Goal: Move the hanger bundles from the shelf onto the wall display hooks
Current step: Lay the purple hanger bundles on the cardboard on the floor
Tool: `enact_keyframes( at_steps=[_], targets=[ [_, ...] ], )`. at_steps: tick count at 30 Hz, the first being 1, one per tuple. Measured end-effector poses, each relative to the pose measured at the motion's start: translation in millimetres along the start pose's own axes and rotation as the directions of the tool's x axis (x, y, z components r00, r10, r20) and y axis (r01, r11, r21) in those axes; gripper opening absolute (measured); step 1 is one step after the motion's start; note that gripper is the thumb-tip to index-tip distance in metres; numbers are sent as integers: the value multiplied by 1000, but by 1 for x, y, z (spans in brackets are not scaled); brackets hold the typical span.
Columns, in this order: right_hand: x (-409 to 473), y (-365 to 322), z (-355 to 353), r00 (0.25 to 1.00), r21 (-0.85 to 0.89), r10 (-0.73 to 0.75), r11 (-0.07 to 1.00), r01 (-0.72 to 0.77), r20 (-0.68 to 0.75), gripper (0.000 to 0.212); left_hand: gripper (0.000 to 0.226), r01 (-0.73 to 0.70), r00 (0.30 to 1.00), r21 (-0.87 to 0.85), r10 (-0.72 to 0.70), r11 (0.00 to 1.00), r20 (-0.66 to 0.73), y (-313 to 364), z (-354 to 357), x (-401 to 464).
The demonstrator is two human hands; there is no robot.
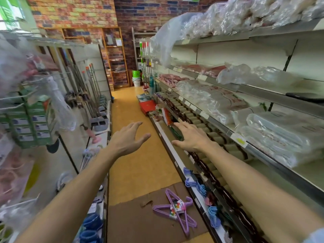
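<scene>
While both arms were stretched forward down the aisle, neither hand held anything. The shelf ran along the right side, its front edge lined with dark hanger rows and, toward the near end, blue and lilac hanger bundles. One purple hanger bundle lay on the cardboard sheet on the floor, just off the shelf's bottom edge. The wall display hooks stood on the left panel, crowded with hanging goods. The right hand hovered over the shelf's front edge, fingers spread and straight; the left hand hung open over the bare floor. Risk was judged as follows: bundles perched at the shelf edge could be knocked off by a passing forearm, and the floor bundle could be trodden on. Open room was confined to the narrow aisle.
</scene>
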State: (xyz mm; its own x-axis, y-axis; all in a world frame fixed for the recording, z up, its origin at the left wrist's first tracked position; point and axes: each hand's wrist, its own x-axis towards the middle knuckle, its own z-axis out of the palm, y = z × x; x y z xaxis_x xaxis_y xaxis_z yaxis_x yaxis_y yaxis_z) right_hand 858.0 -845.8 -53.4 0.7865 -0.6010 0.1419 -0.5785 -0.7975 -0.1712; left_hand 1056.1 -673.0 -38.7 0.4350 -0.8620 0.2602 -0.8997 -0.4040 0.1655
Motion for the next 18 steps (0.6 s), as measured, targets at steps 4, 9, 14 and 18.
enact_keyframes(
  at_steps=[4,9,14,18],
  targets=[
    [36,12,19,1000,17,14,1000,-15,15,84,86,-18,999,-24,18,1000,27,-11,21,35],
    [85,29,51,999,66,12,998,-14,33,80,91,1,999,-40,1,999,53,-26,54,75],
    [127,41,88,998,94,2,996,-8,65,80,91,47,999,-131,-43,990,30,-45,94,104],
    [157,44,128,992,115,5,993,-20,125,81,88,80,995,-194,-68,978,68,-62,133,114]
  ],
)
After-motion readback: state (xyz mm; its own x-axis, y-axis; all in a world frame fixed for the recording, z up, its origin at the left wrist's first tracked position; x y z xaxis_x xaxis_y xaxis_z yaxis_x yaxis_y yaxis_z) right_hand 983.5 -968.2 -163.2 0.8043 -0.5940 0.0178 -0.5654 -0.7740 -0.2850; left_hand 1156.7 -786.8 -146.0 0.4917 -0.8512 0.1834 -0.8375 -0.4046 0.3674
